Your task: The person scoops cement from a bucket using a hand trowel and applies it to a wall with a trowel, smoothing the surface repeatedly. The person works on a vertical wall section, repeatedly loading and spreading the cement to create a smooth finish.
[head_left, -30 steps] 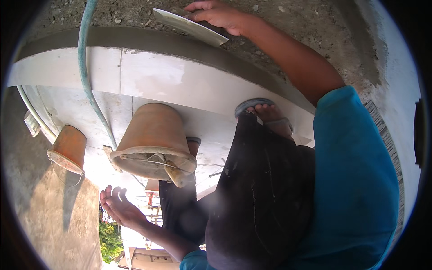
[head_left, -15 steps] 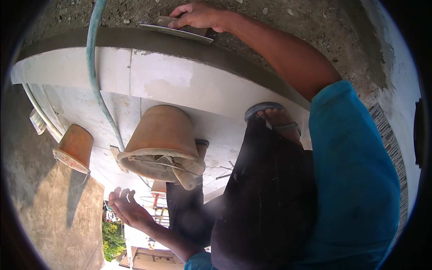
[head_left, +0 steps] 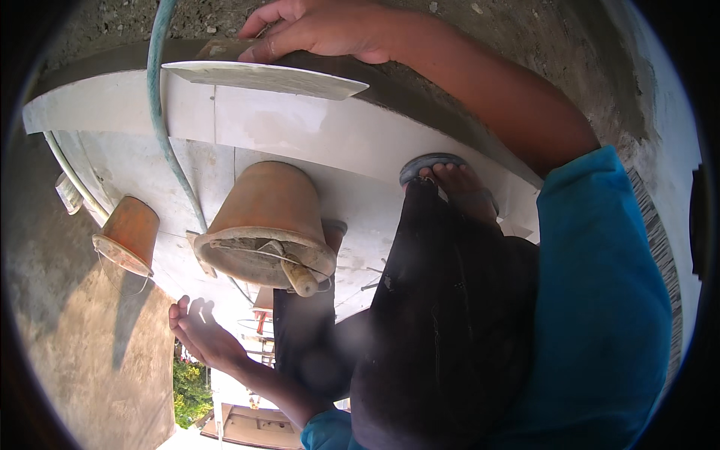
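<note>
My right hand [head_left: 322,30] reaches to the top of the view, closed around the grip of a flat plastering trowel [head_left: 262,79]. The grip is mostly hidden behind the fingers. Its long pale blade appears in front of the edge between a grey mortar strip [head_left: 105,58] and a white tiled riser [head_left: 300,124]; whether it touches either cannot be told. At the lower left, my left hand [head_left: 201,334] is empty with fingers partly spread. Above it stands a large mortar-stained bucket [head_left: 262,199] with a wooden-handled tool [head_left: 301,279] inside.
A green hose [head_left: 154,90] crosses the riser on the left. A smaller orange bucket [head_left: 129,229] stands farther left, near a pale pipe [head_left: 75,178]. My sandalled foot [head_left: 457,180] is close to the riser. Rough soil [head_left: 517,82] lies beyond the mortar strip.
My right hand and the trowel have moved left and closer to me, and the blade now overlaps the white riser in view. My left hand has shifted slightly left, still empty.
</note>
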Motion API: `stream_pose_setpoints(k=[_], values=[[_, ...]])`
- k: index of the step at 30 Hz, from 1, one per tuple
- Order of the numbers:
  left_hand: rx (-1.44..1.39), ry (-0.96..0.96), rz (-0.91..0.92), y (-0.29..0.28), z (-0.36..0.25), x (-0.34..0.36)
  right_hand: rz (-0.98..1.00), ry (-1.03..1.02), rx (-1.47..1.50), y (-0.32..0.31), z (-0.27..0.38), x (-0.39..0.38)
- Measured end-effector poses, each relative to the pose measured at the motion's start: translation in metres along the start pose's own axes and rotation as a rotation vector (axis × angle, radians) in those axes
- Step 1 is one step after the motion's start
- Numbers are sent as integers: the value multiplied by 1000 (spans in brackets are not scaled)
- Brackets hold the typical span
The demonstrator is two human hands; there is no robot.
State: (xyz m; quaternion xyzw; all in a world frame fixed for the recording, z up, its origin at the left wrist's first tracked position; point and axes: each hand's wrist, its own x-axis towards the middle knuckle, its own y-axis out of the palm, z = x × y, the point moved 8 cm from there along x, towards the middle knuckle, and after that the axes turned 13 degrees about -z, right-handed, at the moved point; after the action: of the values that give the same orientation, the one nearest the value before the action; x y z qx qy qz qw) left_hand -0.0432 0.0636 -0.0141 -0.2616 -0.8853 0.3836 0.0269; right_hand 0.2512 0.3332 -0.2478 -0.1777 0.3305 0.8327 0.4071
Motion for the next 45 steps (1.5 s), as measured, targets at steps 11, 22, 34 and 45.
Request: stream_pose_setpoints(k=[11, 22, 34, 45], values=[[-54, 93, 81, 36, -47, -28, -285, 329, -223, -187, -196, -232], [-100, 125, 212, 61, -64, -34, -281, 334, -364, -170, -189, -312], [-273, -1, 112, 108, -60, -86, -77, 60, 510, -119, -38, -185], [-1175, -224, 203, 136, -10, -119, 231, -40, 649, 166, 19, -118]])
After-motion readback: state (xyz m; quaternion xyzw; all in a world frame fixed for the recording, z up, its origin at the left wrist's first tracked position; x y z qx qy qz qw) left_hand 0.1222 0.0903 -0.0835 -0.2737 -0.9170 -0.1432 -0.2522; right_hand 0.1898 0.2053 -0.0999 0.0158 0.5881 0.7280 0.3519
